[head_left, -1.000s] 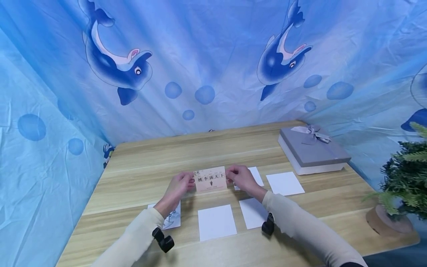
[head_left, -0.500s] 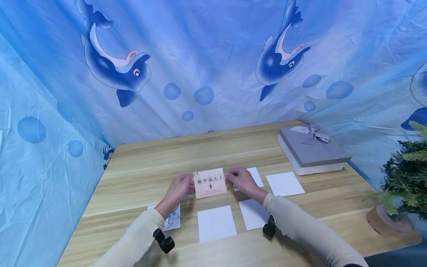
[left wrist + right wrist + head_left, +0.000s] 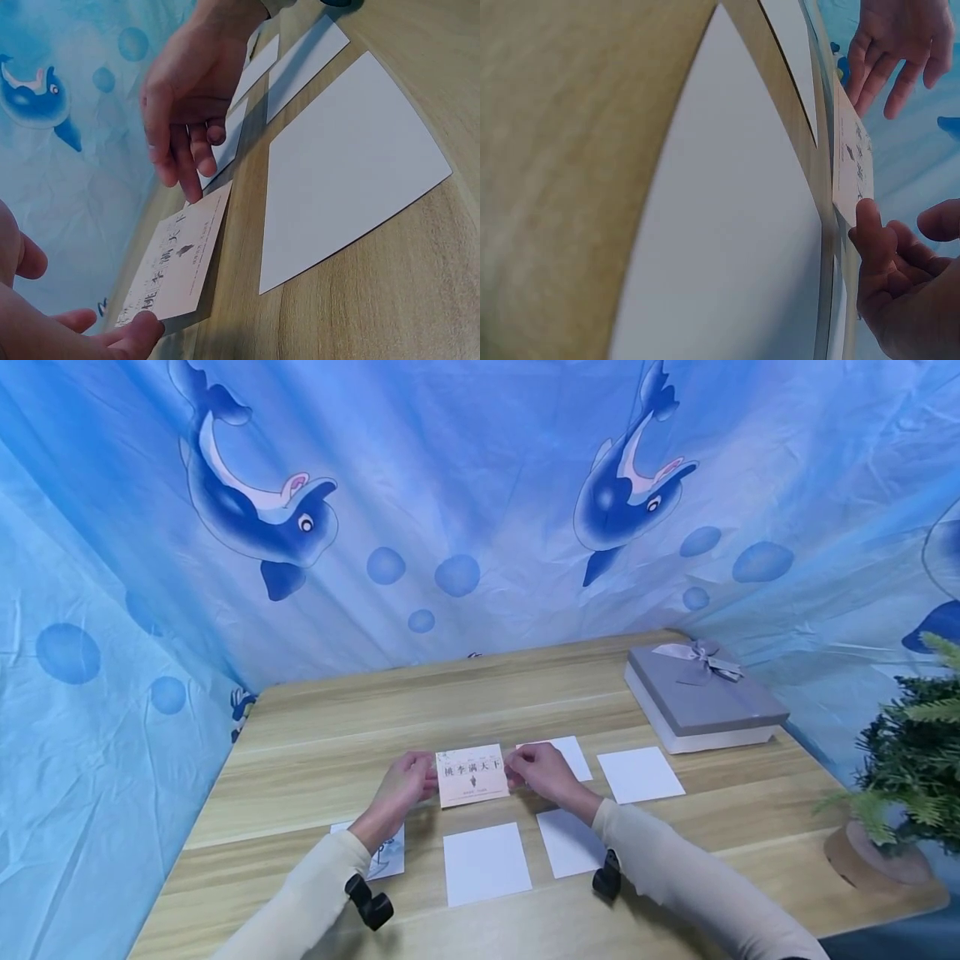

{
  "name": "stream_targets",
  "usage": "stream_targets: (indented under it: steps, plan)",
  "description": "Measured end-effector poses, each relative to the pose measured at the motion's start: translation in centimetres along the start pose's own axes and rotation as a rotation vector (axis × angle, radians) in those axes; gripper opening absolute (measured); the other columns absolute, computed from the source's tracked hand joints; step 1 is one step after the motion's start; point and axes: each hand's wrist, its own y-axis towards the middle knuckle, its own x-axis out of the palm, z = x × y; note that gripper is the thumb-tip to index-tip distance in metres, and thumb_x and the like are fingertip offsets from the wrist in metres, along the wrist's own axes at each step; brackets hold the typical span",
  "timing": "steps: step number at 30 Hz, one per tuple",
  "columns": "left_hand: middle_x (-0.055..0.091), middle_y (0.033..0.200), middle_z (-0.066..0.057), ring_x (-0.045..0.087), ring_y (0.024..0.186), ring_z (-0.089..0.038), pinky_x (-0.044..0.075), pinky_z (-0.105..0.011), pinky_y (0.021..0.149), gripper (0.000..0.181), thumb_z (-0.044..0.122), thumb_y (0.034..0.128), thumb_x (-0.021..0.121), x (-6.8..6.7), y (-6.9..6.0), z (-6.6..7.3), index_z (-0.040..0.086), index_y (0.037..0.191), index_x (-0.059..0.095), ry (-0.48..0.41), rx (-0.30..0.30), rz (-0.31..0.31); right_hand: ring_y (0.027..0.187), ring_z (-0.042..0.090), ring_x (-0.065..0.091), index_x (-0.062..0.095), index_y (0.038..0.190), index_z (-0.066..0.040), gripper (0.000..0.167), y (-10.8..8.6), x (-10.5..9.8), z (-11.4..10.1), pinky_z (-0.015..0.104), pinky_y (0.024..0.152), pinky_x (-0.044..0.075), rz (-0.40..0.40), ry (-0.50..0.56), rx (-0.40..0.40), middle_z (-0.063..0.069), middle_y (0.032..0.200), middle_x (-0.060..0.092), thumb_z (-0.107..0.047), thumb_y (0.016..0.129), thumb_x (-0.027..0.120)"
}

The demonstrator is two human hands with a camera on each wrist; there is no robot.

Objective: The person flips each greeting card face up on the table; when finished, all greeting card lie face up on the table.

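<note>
A pale pink card (image 3: 472, 789) printed with a row of black Chinese characters is between the two hands, above or on the wood table. My left hand (image 3: 402, 787) touches its left edge with extended fingertips; the thumb stands apart in the left wrist view. At the card's right edge are the fingertips of my right hand (image 3: 550, 772), fingers loosely bent and thumb held away in the right wrist view. A shadow under the near edge suggests the card is slightly raised there. Partly hidden by the left wrist lies a bluish printed card (image 3: 390, 860).
Blank white cards lie nearby: one in front (image 3: 487, 864), another partly under the right forearm (image 3: 567, 843), one behind the right hand (image 3: 576, 757) and one further right (image 3: 641, 774). A grey-lidded gift box (image 3: 705, 693) and a small potted tree (image 3: 911, 768) stand at the right.
The pink card's top edge has come down a little toward me and its bottom edge has shifted nearer. Both hands have moved only slightly with it.
</note>
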Motion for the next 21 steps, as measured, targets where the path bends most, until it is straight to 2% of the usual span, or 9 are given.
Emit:
stream_targets:
  steps: [6,12,21]
  plan:
    - [0.054,0.124,-0.033,0.06,0.111,-0.04,0.054,-0.044,0.093,0.045,0.02,0.1037,0.035,-0.08,-0.09,-0.1,-0.009,0.139,0.04,-0.019,-0.006,-0.002,0.07,0.015,0.066,0.073,0.097,-0.004,0.02,-0.05,0.08,0.14,0.026,0.054,0.049,0.003,-0.01,0.01,0.005,0.082,0.072,-0.016,0.096,0.057]
    - [0.055,0.122,-0.032,0.061,0.109,-0.039,0.055,-0.043,0.092,0.046,0.022,0.1042,0.036,-0.02,-0.15,-0.34,-0.009,0.138,0.04,-0.031,0.002,-0.007,0.072,0.014,0.068,0.073,0.101,-0.003,0.021,-0.12,0.18,0.22,0.025,0.058,0.051,-0.025,0.006,0.022,0.005,0.088,0.072,-0.017,0.096,0.057]
    - [0.052,0.128,-0.033,0.057,0.116,-0.042,0.052,-0.046,0.096,0.047,0.024,0.1038,0.035,0.28,-0.26,-0.54,-0.007,0.139,0.04,-0.021,-0.006,-0.022,0.072,0.015,0.07,0.072,0.104,-0.002,0.025,-0.25,0.11,-0.08,0.029,0.06,0.055,-0.063,0.018,0.013,0.007,0.09,0.073,-0.019,0.097,0.056]
